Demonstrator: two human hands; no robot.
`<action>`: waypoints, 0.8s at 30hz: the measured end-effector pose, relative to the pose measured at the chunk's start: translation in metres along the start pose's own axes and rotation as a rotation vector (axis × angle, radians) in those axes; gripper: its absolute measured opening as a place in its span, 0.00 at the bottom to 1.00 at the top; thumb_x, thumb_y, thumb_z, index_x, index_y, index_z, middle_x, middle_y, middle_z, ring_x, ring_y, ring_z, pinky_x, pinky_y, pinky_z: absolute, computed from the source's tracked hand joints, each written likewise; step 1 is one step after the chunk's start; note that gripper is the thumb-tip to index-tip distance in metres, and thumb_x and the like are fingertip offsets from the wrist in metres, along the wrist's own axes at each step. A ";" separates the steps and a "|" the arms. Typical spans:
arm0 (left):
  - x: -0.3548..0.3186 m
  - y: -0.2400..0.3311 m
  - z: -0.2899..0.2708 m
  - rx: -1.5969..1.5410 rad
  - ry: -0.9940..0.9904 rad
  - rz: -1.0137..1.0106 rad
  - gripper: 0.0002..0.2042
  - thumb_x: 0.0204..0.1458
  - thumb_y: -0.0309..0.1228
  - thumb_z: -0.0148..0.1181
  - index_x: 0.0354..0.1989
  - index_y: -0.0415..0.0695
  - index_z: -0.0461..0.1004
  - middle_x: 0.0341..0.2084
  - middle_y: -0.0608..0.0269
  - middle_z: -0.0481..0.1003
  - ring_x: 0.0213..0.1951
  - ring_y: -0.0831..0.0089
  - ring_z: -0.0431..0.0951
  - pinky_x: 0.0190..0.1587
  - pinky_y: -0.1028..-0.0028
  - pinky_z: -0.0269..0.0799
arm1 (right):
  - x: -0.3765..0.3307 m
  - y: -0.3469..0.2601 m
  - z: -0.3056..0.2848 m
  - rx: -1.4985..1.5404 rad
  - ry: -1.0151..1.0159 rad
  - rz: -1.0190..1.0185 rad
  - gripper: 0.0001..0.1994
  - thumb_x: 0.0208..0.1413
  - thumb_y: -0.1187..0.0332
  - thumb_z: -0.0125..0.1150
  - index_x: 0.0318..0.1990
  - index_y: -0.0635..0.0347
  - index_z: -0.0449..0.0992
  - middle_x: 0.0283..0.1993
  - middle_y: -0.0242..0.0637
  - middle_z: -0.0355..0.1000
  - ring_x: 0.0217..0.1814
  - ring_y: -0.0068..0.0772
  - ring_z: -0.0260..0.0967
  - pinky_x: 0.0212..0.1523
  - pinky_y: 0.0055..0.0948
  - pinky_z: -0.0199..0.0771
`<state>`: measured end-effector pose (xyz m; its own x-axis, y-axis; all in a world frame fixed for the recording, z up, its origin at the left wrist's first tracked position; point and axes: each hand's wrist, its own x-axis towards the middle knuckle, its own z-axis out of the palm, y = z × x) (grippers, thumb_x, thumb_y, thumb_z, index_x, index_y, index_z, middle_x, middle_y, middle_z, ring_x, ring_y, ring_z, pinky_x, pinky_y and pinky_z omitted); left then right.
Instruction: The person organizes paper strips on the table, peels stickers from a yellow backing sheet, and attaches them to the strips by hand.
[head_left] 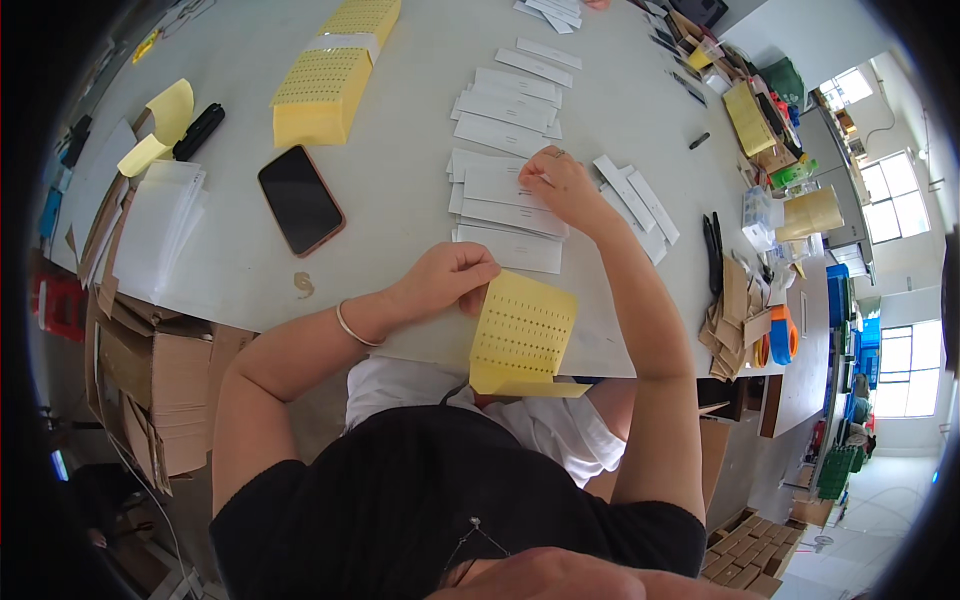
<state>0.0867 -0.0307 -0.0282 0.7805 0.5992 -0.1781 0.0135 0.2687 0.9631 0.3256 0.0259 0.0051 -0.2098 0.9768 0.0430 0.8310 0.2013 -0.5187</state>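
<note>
My left hand (455, 275) pinches the upper left corner of a yellow sheet (525, 322) printed with rows of small dark marks. The sheet hangs at the table's near edge, its lower end bent over above my lap. Farther up, my right hand (560, 185) has its fingertips pressed together over a spread of overlapping white paper slips (500, 180). Whether something small is between those fingers is hidden. More white slips (635, 205) lie fanned out to the right of that hand.
A banded stack of yellow sheets (325, 85) and a dark phone (301, 201) lie left of the slips. White papers (165, 225) and a black marker-like object (199, 132) are farther left. Black scissors (712, 250), cardboard scraps (735, 310) and tape rolls (783, 335) sit at right.
</note>
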 end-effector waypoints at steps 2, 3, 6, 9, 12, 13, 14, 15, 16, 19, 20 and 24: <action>0.000 0.000 -0.001 -0.004 0.002 0.000 0.12 0.60 0.35 0.51 0.29 0.39 0.72 0.18 0.68 0.72 0.20 0.81 0.72 0.25 0.80 0.68 | -0.001 -0.002 0.003 -0.024 0.007 -0.004 0.07 0.55 0.68 0.54 0.38 0.57 0.76 0.42 0.37 0.72 0.50 0.42 0.65 0.55 0.39 0.60; 0.000 0.000 -0.001 -0.003 0.000 -0.001 0.12 0.60 0.35 0.51 0.29 0.39 0.72 0.18 0.68 0.72 0.20 0.81 0.72 0.25 0.80 0.68 | -0.002 -0.004 0.004 -0.048 0.014 -0.015 0.09 0.54 0.68 0.55 0.42 0.57 0.75 0.42 0.38 0.72 0.50 0.42 0.65 0.54 0.39 0.61; 0.000 0.000 -0.002 -0.002 -0.004 0.003 0.12 0.60 0.35 0.51 0.30 0.39 0.72 0.18 0.68 0.72 0.20 0.82 0.72 0.25 0.80 0.68 | -0.007 -0.012 0.000 0.118 0.030 0.054 0.16 0.53 0.67 0.58 0.51 0.55 0.70 0.42 0.39 0.72 0.51 0.43 0.65 0.55 0.40 0.62; -0.001 0.001 -0.001 0.004 -0.002 0.004 0.12 0.60 0.35 0.51 0.30 0.39 0.72 0.18 0.69 0.72 0.20 0.82 0.72 0.25 0.80 0.68 | -0.019 -0.015 -0.011 0.115 -0.016 -0.092 0.22 0.52 0.66 0.60 0.55 0.54 0.67 0.43 0.40 0.72 0.53 0.43 0.65 0.58 0.41 0.60; 0.000 0.002 0.000 0.012 -0.021 0.011 0.12 0.60 0.35 0.51 0.30 0.39 0.72 0.18 0.69 0.72 0.20 0.82 0.72 0.25 0.80 0.68 | -0.024 -0.011 -0.015 0.024 -0.023 -0.177 0.23 0.50 0.64 0.63 0.54 0.54 0.67 0.45 0.42 0.72 0.54 0.42 0.64 0.59 0.39 0.60; -0.001 0.003 0.001 0.014 -0.006 0.007 0.12 0.60 0.34 0.51 0.30 0.39 0.72 0.18 0.69 0.72 0.20 0.82 0.72 0.25 0.80 0.68 | -0.027 -0.012 -0.015 0.024 -0.021 -0.173 0.23 0.50 0.64 0.63 0.54 0.54 0.67 0.45 0.42 0.72 0.54 0.42 0.64 0.59 0.39 0.60; -0.001 0.003 0.001 0.015 0.010 0.003 0.12 0.60 0.34 0.51 0.30 0.38 0.72 0.18 0.69 0.72 0.20 0.82 0.71 0.24 0.80 0.68 | -0.029 -0.014 -0.016 -0.061 -0.010 -0.140 0.23 0.48 0.66 0.65 0.53 0.55 0.68 0.44 0.41 0.73 0.53 0.41 0.65 0.57 0.37 0.62; -0.002 0.003 0.002 0.016 0.011 0.002 0.12 0.60 0.34 0.51 0.30 0.38 0.72 0.18 0.69 0.72 0.20 0.82 0.71 0.24 0.80 0.68 | -0.031 -0.017 -0.015 -0.144 0.000 -0.111 0.24 0.46 0.67 0.66 0.53 0.56 0.69 0.44 0.41 0.73 0.51 0.40 0.67 0.55 0.34 0.64; -0.004 0.001 0.002 0.033 0.054 0.053 0.11 0.60 0.33 0.51 0.30 0.38 0.72 0.18 0.69 0.71 0.20 0.83 0.70 0.25 0.80 0.67 | -0.034 -0.017 -0.017 -0.141 0.000 -0.112 0.24 0.46 0.67 0.66 0.53 0.56 0.69 0.44 0.41 0.73 0.51 0.40 0.67 0.55 0.34 0.64; -0.007 0.005 0.004 0.151 0.161 0.167 0.10 0.59 0.31 0.52 0.30 0.37 0.72 0.18 0.69 0.71 0.20 0.84 0.69 0.25 0.81 0.66 | -0.049 0.011 -0.040 -0.176 0.181 -0.024 0.22 0.43 0.66 0.67 0.48 0.58 0.70 0.41 0.39 0.73 0.46 0.40 0.69 0.53 0.36 0.65; -0.007 0.007 0.006 0.250 0.223 0.229 0.09 0.58 0.30 0.53 0.30 0.37 0.73 0.18 0.68 0.71 0.20 0.84 0.68 0.25 0.81 0.65 | -0.058 0.031 -0.049 -0.152 0.232 0.058 0.21 0.42 0.65 0.67 0.46 0.56 0.70 0.40 0.38 0.73 0.45 0.40 0.70 0.53 0.38 0.63; -0.009 0.007 0.004 0.355 0.344 0.362 0.08 0.57 0.29 0.55 0.30 0.36 0.73 0.18 0.67 0.70 0.21 0.84 0.66 0.24 0.80 0.63 | -0.086 0.071 -0.057 -0.188 0.291 0.192 0.20 0.43 0.67 0.67 0.46 0.56 0.71 0.40 0.37 0.73 0.43 0.39 0.70 0.51 0.37 0.64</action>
<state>0.0824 -0.0370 -0.0191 0.5290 0.8303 0.1754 0.0387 -0.2300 0.9724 0.4314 -0.0395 0.0134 0.0910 0.9725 0.2144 0.9262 -0.0036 -0.3769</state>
